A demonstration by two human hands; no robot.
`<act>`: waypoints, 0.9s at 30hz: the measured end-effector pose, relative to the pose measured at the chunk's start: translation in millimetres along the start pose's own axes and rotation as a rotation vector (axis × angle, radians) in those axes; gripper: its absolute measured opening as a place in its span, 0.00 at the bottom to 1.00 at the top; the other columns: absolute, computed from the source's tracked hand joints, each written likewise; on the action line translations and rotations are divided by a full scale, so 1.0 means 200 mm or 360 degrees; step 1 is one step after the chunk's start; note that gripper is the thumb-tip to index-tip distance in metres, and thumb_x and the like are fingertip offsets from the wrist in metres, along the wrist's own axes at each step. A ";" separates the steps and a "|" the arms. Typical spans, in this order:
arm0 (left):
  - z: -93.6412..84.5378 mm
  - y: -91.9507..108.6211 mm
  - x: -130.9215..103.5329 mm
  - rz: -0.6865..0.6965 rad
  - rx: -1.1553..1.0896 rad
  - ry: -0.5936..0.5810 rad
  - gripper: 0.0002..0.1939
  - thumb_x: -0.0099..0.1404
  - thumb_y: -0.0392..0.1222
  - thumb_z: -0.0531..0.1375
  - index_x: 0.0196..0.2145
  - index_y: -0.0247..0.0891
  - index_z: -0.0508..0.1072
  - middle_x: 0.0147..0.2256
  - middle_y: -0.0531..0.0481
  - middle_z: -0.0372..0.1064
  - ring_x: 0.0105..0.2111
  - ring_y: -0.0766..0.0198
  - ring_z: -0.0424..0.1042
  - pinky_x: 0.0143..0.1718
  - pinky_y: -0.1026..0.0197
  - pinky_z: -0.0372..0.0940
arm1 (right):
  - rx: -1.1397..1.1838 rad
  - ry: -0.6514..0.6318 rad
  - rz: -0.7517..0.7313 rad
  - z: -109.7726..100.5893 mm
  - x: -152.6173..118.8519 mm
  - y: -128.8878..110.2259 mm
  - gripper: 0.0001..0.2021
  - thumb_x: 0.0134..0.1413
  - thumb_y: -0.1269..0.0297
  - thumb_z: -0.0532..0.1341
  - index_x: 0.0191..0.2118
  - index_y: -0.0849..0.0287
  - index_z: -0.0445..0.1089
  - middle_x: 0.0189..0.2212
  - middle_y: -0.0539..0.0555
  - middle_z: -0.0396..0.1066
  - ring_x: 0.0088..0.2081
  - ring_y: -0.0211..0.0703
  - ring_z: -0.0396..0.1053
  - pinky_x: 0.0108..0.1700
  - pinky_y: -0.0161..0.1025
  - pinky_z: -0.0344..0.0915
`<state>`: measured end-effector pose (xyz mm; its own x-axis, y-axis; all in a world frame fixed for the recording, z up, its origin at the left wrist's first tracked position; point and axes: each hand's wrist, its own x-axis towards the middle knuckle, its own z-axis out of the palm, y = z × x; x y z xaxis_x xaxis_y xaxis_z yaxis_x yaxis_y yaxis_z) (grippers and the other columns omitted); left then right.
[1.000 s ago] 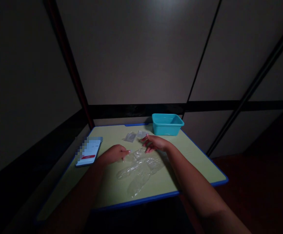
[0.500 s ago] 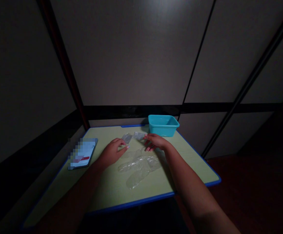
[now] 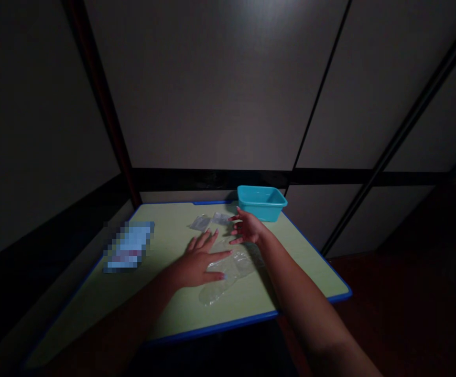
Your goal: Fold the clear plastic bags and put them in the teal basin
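Note:
My left hand (image 3: 198, 262) spreads its fingers over the left part of a clear plastic glove (image 3: 238, 267), which lies crumpled on the table; whether it presses on the plastic I cannot tell. My right hand (image 3: 247, 228) is raised just beyond the glove, its fingers apart and slightly curled, with nothing seen in them. Two small, flat, clear plastic pieces lie past my hands: the left piece (image 3: 201, 222) shows fully, while the right piece (image 3: 220, 218) is close to my right fingertips.
A turquoise plastic basin (image 3: 261, 204) stands at the table's back right corner. On the left lies a flat bluish object (image 3: 131, 246), blurred by pixelation. The pale green table (image 3: 173, 214) has a blue edge and meets a panelled wall (image 3: 212, 104) behind.
My left hand has moved right and nearer, from beside the small plastic pieces to over the glove, spreading its fingers. My right hand has turned and opened more. The small left piece now lies flatter.

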<state>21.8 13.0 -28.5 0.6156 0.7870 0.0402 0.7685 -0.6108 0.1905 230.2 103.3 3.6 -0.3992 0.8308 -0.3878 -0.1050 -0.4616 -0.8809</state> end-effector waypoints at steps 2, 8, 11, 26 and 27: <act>0.01 0.00 0.00 -0.0030 0.0023 -0.0027 0.32 0.57 0.66 0.54 0.59 0.63 0.54 0.66 0.52 0.21 0.63 0.39 0.25 0.57 0.34 0.32 | 0.0021 -0.0011 0.0020 0.00 0.01 0.01 0.22 0.60 0.47 0.42 0.36 0.60 0.62 0.22 0.46 0.56 0.22 0.37 0.64 0.31 0.52 0.71; 0.03 -0.02 0.01 -0.0038 0.0011 -0.0031 0.31 0.57 0.66 0.54 0.57 0.62 0.58 0.66 0.51 0.25 0.64 0.41 0.27 0.58 0.37 0.33 | -0.0010 -0.0169 0.0029 0.03 0.02 0.04 0.23 0.61 0.47 0.42 0.37 0.61 0.63 0.20 0.47 0.60 0.22 0.39 0.65 0.30 0.50 0.71; 0.03 -0.02 0.01 -0.0032 -0.0004 0.0003 0.31 0.56 0.66 0.55 0.56 0.61 0.60 0.66 0.51 0.28 0.64 0.41 0.27 0.58 0.36 0.33 | -0.0002 -0.0324 0.0003 0.06 0.01 0.06 0.22 0.62 0.48 0.41 0.39 0.59 0.63 0.20 0.48 0.62 0.22 0.40 0.67 0.30 0.49 0.71; 0.01 0.00 -0.01 -0.0020 -0.0061 -0.0081 0.32 0.57 0.65 0.56 0.58 0.60 0.58 0.66 0.49 0.26 0.64 0.41 0.26 0.57 0.34 0.35 | 0.0202 0.0136 -0.0463 0.10 0.06 0.06 0.19 0.62 0.51 0.44 0.40 0.57 0.65 0.27 0.50 0.68 0.33 0.40 0.69 0.32 0.35 0.61; 0.01 0.00 -0.01 -0.0005 -0.0068 -0.0072 0.32 0.57 0.64 0.56 0.58 0.60 0.57 0.66 0.49 0.26 0.64 0.42 0.27 0.57 0.34 0.35 | 0.0201 0.0184 -0.0479 0.10 0.05 0.06 0.18 0.62 0.52 0.44 0.39 0.57 0.65 0.27 0.50 0.68 0.33 0.39 0.69 0.32 0.35 0.61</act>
<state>20.8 10.8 -30.2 0.6214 0.7835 -0.0049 0.7628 -0.6035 0.2322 207.4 100.2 -4.7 -0.2283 0.9619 -0.1502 -0.3173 -0.2194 -0.9226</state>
